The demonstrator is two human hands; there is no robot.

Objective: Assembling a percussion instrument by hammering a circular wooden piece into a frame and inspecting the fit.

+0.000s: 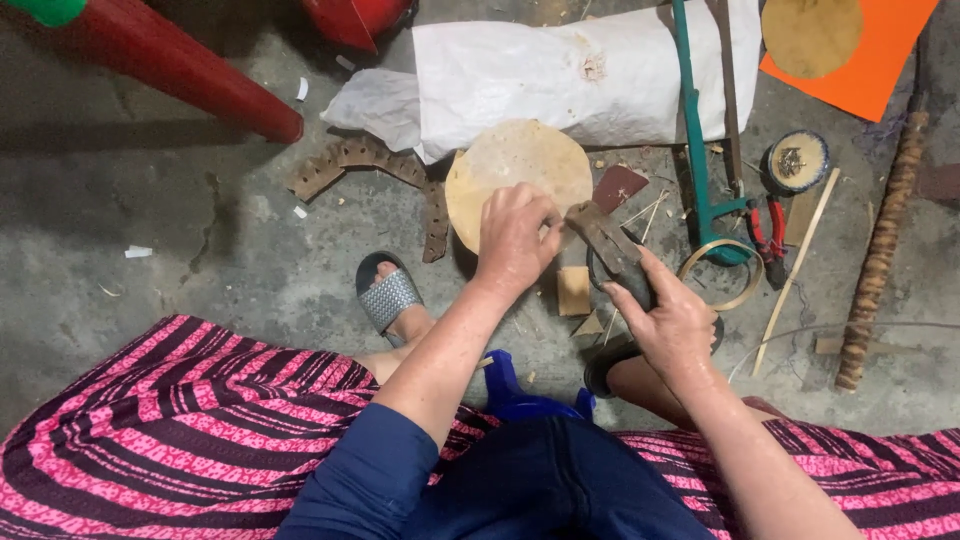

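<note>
Left hand (515,240) pinches tan disc (515,170); right hand (672,322) grips dark tool (608,240).

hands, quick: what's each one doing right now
Left hand: closed, fingers pinching the edge of the round tan disc.
Right hand: closed around a dark wooden block.

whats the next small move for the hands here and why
Probably bring the dark block in the right hand down toward the edge of the tan round disc, since the left hand already pinches that edge and the block sits angled right beside those fingers.
</note>
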